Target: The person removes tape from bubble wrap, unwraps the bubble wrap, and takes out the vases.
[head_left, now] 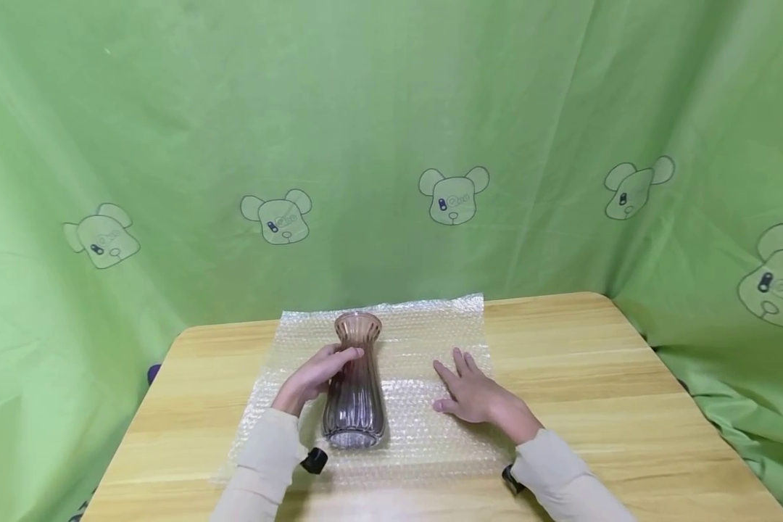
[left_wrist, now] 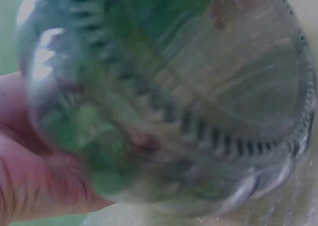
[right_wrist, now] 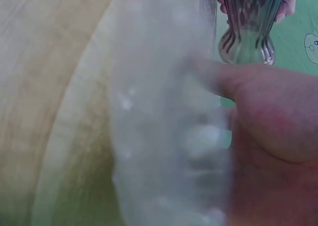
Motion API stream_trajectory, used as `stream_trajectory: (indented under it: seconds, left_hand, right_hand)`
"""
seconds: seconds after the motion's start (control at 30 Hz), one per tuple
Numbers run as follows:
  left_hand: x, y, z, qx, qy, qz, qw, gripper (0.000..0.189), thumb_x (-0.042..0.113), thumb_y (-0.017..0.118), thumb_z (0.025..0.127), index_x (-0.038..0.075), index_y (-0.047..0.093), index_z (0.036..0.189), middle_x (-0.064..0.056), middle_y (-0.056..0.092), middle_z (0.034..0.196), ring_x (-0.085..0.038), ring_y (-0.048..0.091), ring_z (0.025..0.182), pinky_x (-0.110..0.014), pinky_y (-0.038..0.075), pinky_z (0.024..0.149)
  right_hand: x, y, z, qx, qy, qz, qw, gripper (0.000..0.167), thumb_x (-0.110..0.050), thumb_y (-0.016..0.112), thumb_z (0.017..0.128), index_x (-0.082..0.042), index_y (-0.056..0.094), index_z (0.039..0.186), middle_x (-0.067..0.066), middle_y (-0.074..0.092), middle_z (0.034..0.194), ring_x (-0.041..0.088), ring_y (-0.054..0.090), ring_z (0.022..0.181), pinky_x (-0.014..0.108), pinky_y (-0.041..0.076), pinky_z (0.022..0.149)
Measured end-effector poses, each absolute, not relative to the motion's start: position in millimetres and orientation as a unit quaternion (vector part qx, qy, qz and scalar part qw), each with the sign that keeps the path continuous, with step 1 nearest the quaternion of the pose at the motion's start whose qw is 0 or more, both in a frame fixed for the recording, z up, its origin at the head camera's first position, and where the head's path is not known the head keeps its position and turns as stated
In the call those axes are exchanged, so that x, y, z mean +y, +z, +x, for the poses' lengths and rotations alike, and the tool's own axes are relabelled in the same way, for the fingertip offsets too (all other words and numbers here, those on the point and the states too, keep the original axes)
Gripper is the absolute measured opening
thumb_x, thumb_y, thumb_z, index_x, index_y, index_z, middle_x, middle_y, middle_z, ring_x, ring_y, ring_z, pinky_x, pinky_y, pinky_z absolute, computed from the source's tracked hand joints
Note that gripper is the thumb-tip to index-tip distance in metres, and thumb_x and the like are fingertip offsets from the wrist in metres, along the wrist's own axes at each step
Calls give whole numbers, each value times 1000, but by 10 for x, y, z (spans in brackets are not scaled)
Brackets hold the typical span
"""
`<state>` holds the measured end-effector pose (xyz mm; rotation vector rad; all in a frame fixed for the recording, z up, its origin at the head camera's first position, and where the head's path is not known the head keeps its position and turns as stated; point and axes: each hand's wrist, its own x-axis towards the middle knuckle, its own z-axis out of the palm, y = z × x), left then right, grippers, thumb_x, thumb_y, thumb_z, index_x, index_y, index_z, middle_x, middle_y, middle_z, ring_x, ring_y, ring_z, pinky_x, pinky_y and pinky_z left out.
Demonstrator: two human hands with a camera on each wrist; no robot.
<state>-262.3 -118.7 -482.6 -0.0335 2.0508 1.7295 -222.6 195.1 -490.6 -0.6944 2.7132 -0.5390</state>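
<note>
A ribbed glass vase (head_left: 354,399), pinkish at the flared mouth and smoky grey lower down, is over a sheet of bubble wrap (head_left: 417,435). Its mouth points to the back and its base toward me. My left hand (head_left: 316,375) grips it below the neck, thumb across the top; in the left wrist view the round notched base (left_wrist: 198,131) fills most of the picture. To the right, my right hand (head_left: 476,395) rests palm down on the wrap, fingers spread. Blurred wrap (right_wrist: 164,136) covers part of that hand in the right wrist view.
The wrap lies on a light wood table (head_left: 626,406) with rounded corners and reaches its back edge. A green curtain (head_left: 365,109) printed with bear heads hangs behind and along both sides. Both wrists carry small black cameras (head_left: 315,460).
</note>
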Motion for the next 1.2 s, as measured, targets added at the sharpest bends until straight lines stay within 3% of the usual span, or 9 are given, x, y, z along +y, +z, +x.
stream_trajectory:
  seconds: [0.23,0.5,0.93,1.2]
  left_hand:
    - [-1122,-4730,-2672,714,665,-10,221,63,27,66,91,-5,44,141,-17,66,109,-26,65,94,-45,61,82]
    - [-1021,-4605,-2712,700,688,1,193,72,32,70,94,0,37,149,-21,63,118,-29,64,101,-46,60,82]
    - [-979,-4317,-2882,697,709,16,101,74,15,75,89,3,37,152,-23,59,130,-26,67,94,-44,62,80]
    - [-959,-4279,-2971,718,694,-2,52,81,12,81,82,9,41,153,-18,46,146,-32,59,111,-42,59,87]
  right_hand:
    - [2042,-4954,-2196,947,-181,-227,134,77,-40,65,99,1,35,157,43,10,159,64,15,143,74,30,110]
    - [2127,-4992,-2157,951,-166,-235,115,76,-42,67,98,0,40,155,44,17,158,64,22,141,74,33,109]
    - [2136,-4915,-2174,945,-178,-252,112,75,-38,66,100,2,37,156,45,14,157,66,19,141,74,30,110]
    - [2127,-4913,-2086,945,-175,-243,128,77,-40,67,99,-1,36,157,43,12,159,63,16,144,73,28,112]
